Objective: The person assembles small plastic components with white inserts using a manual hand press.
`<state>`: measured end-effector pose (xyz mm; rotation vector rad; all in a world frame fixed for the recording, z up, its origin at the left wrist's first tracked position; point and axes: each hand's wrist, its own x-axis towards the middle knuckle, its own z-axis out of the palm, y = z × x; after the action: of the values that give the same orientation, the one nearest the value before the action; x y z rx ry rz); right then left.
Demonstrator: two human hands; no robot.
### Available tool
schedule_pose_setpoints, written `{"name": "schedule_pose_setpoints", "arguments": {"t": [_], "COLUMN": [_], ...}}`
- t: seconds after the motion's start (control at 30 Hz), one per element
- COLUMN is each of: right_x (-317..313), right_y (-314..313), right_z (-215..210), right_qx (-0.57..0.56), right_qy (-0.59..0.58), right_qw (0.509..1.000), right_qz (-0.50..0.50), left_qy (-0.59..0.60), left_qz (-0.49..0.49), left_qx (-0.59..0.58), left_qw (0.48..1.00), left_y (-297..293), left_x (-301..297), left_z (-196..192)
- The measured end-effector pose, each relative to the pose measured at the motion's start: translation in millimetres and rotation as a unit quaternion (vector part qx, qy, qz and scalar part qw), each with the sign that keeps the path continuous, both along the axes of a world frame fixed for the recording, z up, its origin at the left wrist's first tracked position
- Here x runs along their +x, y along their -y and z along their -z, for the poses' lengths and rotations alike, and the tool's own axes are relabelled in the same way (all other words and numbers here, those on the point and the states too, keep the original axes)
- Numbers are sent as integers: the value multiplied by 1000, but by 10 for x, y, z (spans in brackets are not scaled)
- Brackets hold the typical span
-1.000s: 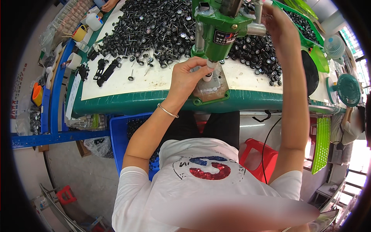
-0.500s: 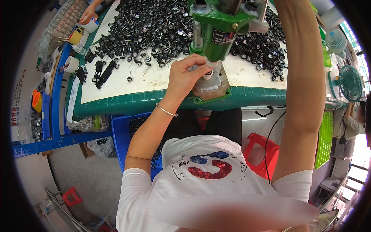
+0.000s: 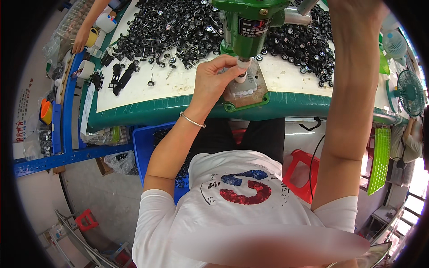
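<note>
- The left hand (image 3: 213, 82) pinches a small white part (image 3: 241, 77) under the ram of the green press (image 3: 250, 27), at the bench's (image 3: 178, 109) near edge.
- The right hand is out of frame above; its grip cannot be told.
- The part should sit square on the base plate (image 3: 250, 91), fingertips clear of the ram.

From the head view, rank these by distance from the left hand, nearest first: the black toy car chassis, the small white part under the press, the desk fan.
1. Small white part: at the left hand's fingertips, under the green press.
2. Black toy car chassis: on the table, off to the left.
3. Desk fan: far right, past the table end.
</note>
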<state>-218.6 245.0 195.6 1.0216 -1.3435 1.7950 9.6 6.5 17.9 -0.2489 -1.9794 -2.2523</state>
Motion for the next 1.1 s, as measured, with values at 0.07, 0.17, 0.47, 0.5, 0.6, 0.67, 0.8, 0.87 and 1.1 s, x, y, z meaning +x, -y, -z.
{"name": "schedule_pose_setpoints", "arguments": {"t": [0.07,0.17,0.47,0.5,0.6,0.67,0.8,0.87,1.1], "right_x": [988,1813,1891,1880,1690,1657,1721,1725,1572], "right_y": [407,640,800,743,707,783,727,713,765], "right_z": [-29,-115,-280,-352,-435,-345,-347,-336,-334], "right_qx": [-13,-23,-419,-378,-310,-124,-128,-134,-126], "right_qy": [-14,-44,118,188,268,58,50,33,-44], "right_qw": [999,992,706,733,765,985,984,983,987], "right_qz": [38,114,-559,-534,-497,-107,-112,-125,-86], "left_qy": [-1,-13,46,33,-10,-40,-19,-46,-62], "left_qz": [-17,-28,-58,-61,-89,-113,-145,-144,-139], "left_qx": [-14,-35,-33,-29,-25,-25,-16,-15,-12], "left_qw": [1000,999,997,997,996,992,989,988,988], "left_y": [50,2,-119,-134,-241,-330,-431,-437,-431], "left_x": [35,59,155,141,123,133,97,60,-69], "left_z": [23,16,-3,9,140,206,225,230,216]}}
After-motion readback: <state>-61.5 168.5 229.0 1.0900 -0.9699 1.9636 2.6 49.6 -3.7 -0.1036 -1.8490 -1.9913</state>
